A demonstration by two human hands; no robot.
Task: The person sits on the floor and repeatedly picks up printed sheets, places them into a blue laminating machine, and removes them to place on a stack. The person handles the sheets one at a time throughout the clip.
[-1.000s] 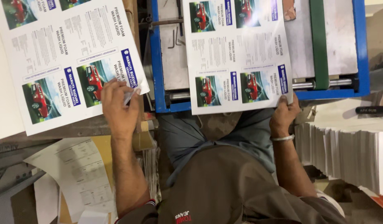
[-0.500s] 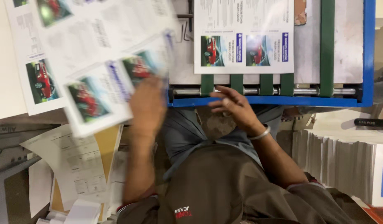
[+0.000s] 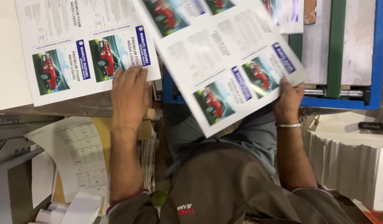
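Note:
My left hand (image 3: 130, 93) lies flat, fingers spread, on the near edge of a pile of printed sheets (image 3: 75, 49) showing red car pictures and blue label strips. My right hand (image 3: 287, 101) pinches the near right corner of another printed sheet (image 3: 224, 62) of the same kind. This sheet hangs tilted across the middle, over the blue-framed machine bed (image 3: 378, 62), and hides most of the bed's left side. A metal bangle sits on my right wrist.
A green bar (image 3: 336, 45) crosses the machine bed upright. At the right stands a thick stack of white sheets (image 3: 345, 161) with a black tool (image 3: 374, 126) beside it. Loose papers (image 3: 75, 153) and paper rolls (image 3: 79, 209) lie at the lower left.
My left hand swung a sheet left and laid it on the pile, where it now rests. My right hand took hold of a fresh sheet on the machine bed and lifted it leftward.

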